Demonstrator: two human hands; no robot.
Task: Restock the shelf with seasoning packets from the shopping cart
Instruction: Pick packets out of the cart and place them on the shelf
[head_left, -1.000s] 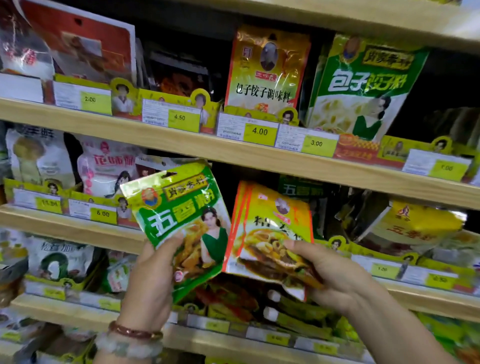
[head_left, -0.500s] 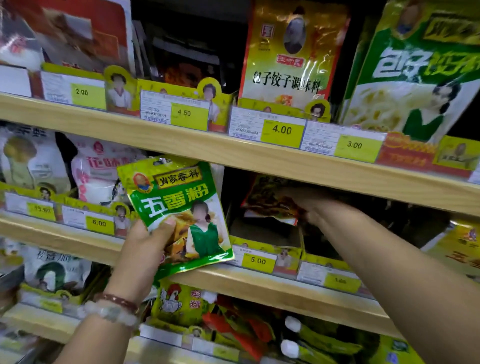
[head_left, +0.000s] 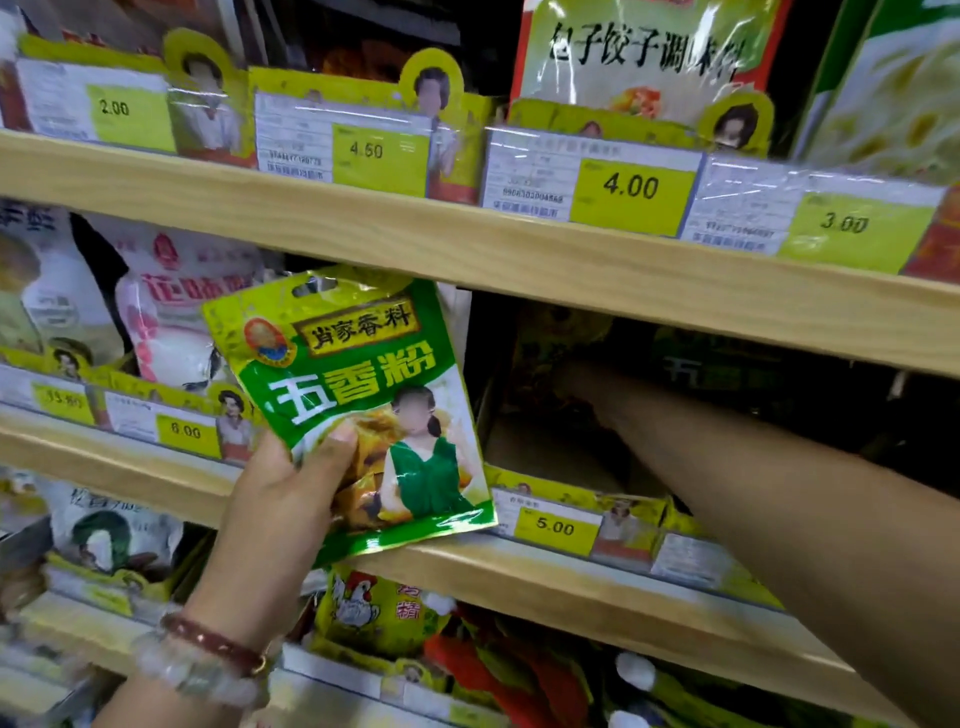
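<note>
Nearest the camera, the left hand (head_left: 280, 499) grips a green seasoning packet (head_left: 358, 405) by its lower left corner, thumb pressed on the front and the other fingers behind it; two bracelets (head_left: 208, 660), one dark red and one pale, circle the wrist. The packet is held upright with a slight tilt, in front of the middle shelf (head_left: 545, 566), its bottom edge level with that shelf's wooden lip and its top reaching almost to the upper shelf (head_left: 467, 244). Just right of it, the right forearm (head_left: 779, 499) stretches in from the lower right and passes over the yellow price-tag strip (head_left: 556, 527) marked 5.00, into the dark bay between the two shelves. The right hand (head_left: 582, 384) sits deep in that shadow, so I cannot tell whether it is clenched, released or grasping anything. Behind the held packet, to the left on the same shelf, stands a white and pink bag (head_left: 171, 312) above a tag reading 6.00. Below the middle shelf lies a yellow packet with a rooster (head_left: 374, 608). Farther up, the upper shelf carries tags reading 2.00, 4.60, 4.00 and 3.00, with a glossy yellow packet (head_left: 644, 57) standing behind the 4.00 tag.
</note>
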